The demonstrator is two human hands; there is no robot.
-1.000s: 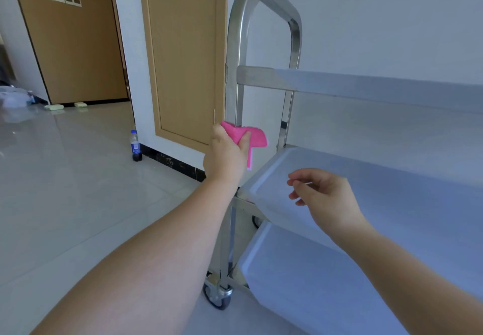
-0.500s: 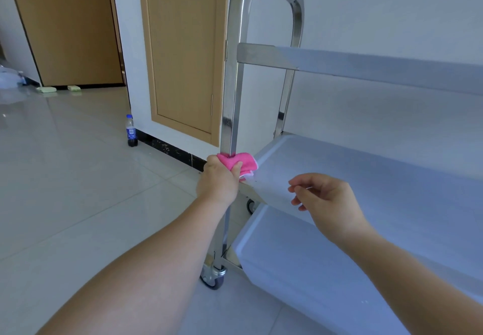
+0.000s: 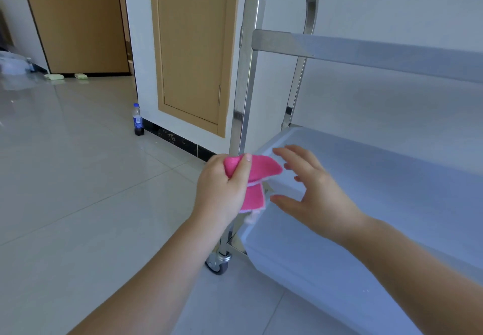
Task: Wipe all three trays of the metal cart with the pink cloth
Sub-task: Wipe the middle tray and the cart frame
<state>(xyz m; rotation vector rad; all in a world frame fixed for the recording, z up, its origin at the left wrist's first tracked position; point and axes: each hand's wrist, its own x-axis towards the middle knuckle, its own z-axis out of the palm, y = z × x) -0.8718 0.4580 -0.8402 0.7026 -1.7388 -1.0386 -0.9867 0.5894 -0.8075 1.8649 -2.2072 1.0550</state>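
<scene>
Both hands meet at the near corner of the shiny metal cart's middle tray: the left hand grips the bunched pink cloth with curled fingers, the right hand hovers beside it, fingers spread.

Left hand raised, forearm reaching in from lower left, fingers curled in fist, thumb up, gripping pink cloth. Right hand just beside, forearm from lower right, palm down, fingers spread and straight, holding nothing.
</scene>
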